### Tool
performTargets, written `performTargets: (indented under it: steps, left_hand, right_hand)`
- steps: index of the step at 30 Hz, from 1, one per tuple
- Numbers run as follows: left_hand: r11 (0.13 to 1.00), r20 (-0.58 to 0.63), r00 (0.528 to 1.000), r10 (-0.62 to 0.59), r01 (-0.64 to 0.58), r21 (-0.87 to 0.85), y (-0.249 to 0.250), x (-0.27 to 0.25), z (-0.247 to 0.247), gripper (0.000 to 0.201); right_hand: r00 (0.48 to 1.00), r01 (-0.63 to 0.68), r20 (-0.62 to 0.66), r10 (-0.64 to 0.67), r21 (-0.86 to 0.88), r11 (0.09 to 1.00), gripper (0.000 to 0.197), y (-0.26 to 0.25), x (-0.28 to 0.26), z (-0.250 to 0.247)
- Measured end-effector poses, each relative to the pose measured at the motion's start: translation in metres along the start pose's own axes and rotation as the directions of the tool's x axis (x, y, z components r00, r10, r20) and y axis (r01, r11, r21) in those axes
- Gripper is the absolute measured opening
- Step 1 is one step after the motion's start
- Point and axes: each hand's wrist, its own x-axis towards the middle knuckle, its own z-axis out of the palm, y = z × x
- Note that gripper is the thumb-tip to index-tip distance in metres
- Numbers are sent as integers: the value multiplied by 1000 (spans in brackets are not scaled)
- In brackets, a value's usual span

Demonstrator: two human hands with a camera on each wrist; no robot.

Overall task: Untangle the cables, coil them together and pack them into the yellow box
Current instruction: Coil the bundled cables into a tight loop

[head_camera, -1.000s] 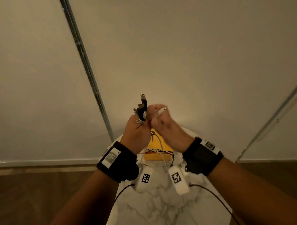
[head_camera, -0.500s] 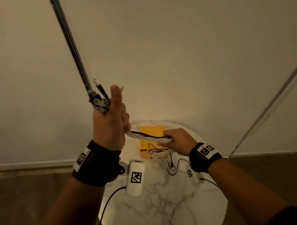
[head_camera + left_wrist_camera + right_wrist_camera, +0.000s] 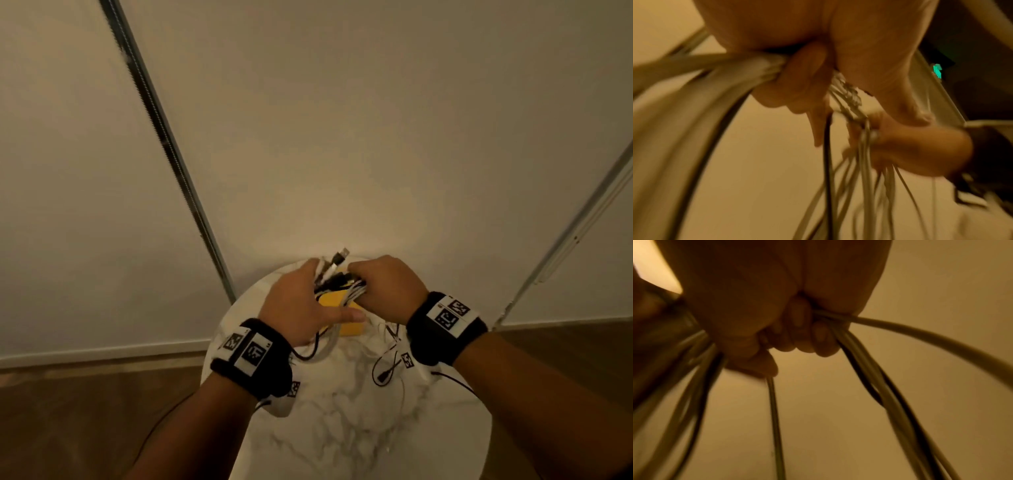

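Both hands hold one bundle of white and black cables (image 3: 337, 282) just above the yellow box (image 3: 346, 313) at the far side of the round marble table (image 3: 359, 428). My left hand (image 3: 301, 305) grips the bundle near its plug ends, which stick up at the top. In the left wrist view its fingers (image 3: 797, 84) curl round the cables (image 3: 851, 162). My right hand (image 3: 383, 284) grips the bundle from the right; its fingers (image 3: 801, 331) close on the cables (image 3: 869, 369) in the right wrist view. A loop hangs below my left hand. The hands hide most of the box.
A loose black cable end with a plug (image 3: 385, 373) and thin white wires lie on the table right of the box. White tagged devices (image 3: 284, 401) hang under both wrists with black leads. A pale wall stands right behind the table, wooden floor on either side.
My left hand has come down from high at the left to the box with the plug ends. My right hand moved up to meet it, and the cables now form a loop.
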Motion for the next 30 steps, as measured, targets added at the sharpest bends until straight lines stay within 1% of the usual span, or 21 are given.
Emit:
performTargets:
  steps: [1, 3, 4, 5, 6, 7, 8, 10, 11, 13, 15, 17, 19, 21, 22, 23, 25, 27, 28, 29, 30]
  left_hand:
    - [998, 74, 997, 10, -6, -59, -3, 0, 8, 74]
    - [980, 145, 989, 27, 2, -199, -1, -5, 17, 21]
    - [952, 179, 984, 19, 37, -303, 2, -8, 18, 25]
    - [894, 190, 982, -13, 96, -438, 3, -10, 18, 32]
    - [783, 213, 976, -49, 170, -598, 6, -12, 15, 33]
    - [664, 216, 974, -72, 208, -718, 10, -13, 10, 31]
    - [575, 194, 979, -57, 191, -795, 12, -13, 4, 29]
    - [470, 112, 994, -1, 99, -877, 17, -14, -12, 25]
    - [424, 68, 997, 22, 52, -904, 21, -16, -23, 21]
    - [346, -21, 998, 52, -37, -937, 24, -20, -44, 18]
    - [309, -90, 994, 69, -107, -945, 26, -23, -62, 19]
    - [278, -141, 987, 79, -157, -947, 23, -24, -69, 20]
    - [298, -167, 984, 68, -180, -937, 21, -23, -68, 17]
    - [361, -193, 980, 39, -194, -912, 20, -22, -63, 15]
    - [398, -214, 977, 24, -206, -894, 20, -22, -61, 19]
    - [443, -244, 970, 14, -225, -868, 20, -22, -61, 22]
    - [572, -327, 944, 26, -283, -770, 18, -22, -64, 26]
    - [692, -364, 929, 70, -308, -653, 11, -19, -63, 30]
    - [736, -345, 935, 78, -287, -613, 7, -17, -58, 28]
    - [781, -307, 948, 81, -251, -572, 3, -14, -53, 26]
    - [826, -255, 964, 79, -207, -525, -1, -13, -45, 24]
  right_hand:
    - [1000, 22, -20, -22, -7, 1000, 18, -6, 1, -3]
    - [996, 76, -45, -77, -19, 997, 29, -11, 2, -8]
    - [994, 96, -43, -96, -12, 995, 34, -10, 2, -9]
    - [995, 95, -42, -94, 25, 995, 34, -7, 0, -8]
    - [997, 67, -46, -62, 94, 993, 32, -2, -2, -4]
    - [998, 17, -58, -6, 195, 981, 28, 5, -5, 1]
    - [994, -52, -76, 80, 311, 949, 25, 14, -7, 7]
    - [960, -207, -74, 269, 460, 864, 25, 39, -13, 21]
    - [939, -276, -51, 339, 477, 835, 27, 53, -17, 28]
    - [901, -398, 18, 433, 433, 809, 33, 85, -28, 45]
    - [861, -492, 80, 503, 386, 780, 44, 109, -39, 58]
    - [823, -554, 106, 558, 364, 748, 51, 122, -47, 65]
    - [811, -575, 131, 570, 353, 738, 52, 126, -48, 68]
    - [823, -566, 149, 548, 290, 772, 49, 125, -45, 74]
    - [823, -566, 148, 548, 274, 777, 47, 124, -41, 78]
    - [828, -560, 144, 542, 277, 781, 45, 124, -37, 82]
    - [839, -545, 147, 525, 253, 800, 44, 122, -30, 89]
    - [838, -536, 214, 502, 154, 830, 41, 116, -21, 93]
    - [820, -540, 284, 497, 95, 836, 40, 112, -19, 95]
    - [800, -531, 360, 480, 51, 846, 52, 107, -17, 97]
    - [777, -512, 440, 449, 28, 858, 78, 103, -16, 100]
